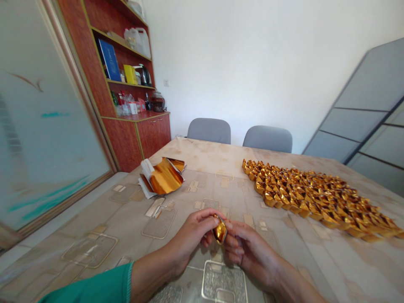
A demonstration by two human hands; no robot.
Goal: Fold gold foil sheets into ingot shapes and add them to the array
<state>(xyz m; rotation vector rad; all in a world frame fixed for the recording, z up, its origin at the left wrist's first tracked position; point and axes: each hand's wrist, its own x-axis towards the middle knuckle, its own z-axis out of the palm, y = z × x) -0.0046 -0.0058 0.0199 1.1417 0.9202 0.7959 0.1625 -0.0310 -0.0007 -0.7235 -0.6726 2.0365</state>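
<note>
A small piece of gold foil paper [220,230], partly folded, is pinched between both my hands just above the table. My left hand [192,235] grips its left side with thumb and fingers closed on it. My right hand [244,246] holds its right side, fingers curled under. A stack of flat gold foil sheets [164,176] with white backing lies further back on the left. Many folded gold paper ingots [315,195] lie in rows on the right part of the table.
The table [126,219] has a beige patterned cover. Two grey chairs [208,130] stand at the far edge. A red-brown shelf unit [126,84] with bottles and boxes is at the left, next to a frosted glass door [41,126]. Grey panels [369,113] lean at the right.
</note>
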